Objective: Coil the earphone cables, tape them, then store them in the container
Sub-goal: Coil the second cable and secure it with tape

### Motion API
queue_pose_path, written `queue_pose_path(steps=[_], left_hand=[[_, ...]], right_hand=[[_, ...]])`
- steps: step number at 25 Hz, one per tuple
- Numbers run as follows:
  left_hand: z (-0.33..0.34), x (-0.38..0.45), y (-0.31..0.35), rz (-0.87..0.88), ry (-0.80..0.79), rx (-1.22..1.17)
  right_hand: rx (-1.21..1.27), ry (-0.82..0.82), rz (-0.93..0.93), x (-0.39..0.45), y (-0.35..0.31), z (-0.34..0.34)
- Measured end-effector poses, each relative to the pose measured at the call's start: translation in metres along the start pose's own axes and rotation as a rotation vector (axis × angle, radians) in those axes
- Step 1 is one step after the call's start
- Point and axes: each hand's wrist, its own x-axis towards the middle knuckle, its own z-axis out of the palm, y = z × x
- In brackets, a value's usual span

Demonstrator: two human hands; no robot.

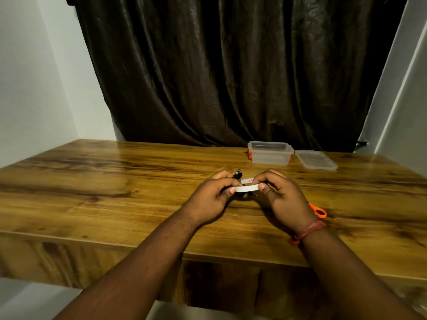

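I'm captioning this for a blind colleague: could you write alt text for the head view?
Both hands, left hand and right hand, pinch a strip of white tape over black earphone cables above a wooden table. Behind sit an open clear container and its lid.

Bare wooden table (97, 181) lies open from 7 through 11 o'clock of the hands. At 1 o'clock the open container (269, 155) stands near the far edge, its lid (316, 160) just beside it. At 4 o'clock, orange scissors (320, 211) lie beside the wrist.
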Motion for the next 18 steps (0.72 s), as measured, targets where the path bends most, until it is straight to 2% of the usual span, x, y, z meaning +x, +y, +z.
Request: queue_pose_path(steps=[4,10,13,18], left_hand=[[-0.0006,-0.0009,0.0022,-0.043,0.028,-0.020],[-0.0007,-0.0008,0.0030,-0.142,0.257,0.065],[0.0006,-0.0003,0.0044,-0.140,0.271,0.125],[-0.0011,-0.0019,0.0078,-0.137,0.230,0.085]], right_hand=[[0.021,0.008,0.015,-0.0014,0.0001,-0.0021],[-0.018,0.039,-0.004,-0.0027,-0.0032,-0.0016],[-0.067,0.056,-0.043,-0.0017,-0.0031,-0.0015],[-0.098,0.063,-0.047,-0.0015,-0.0044,-0.0015]])
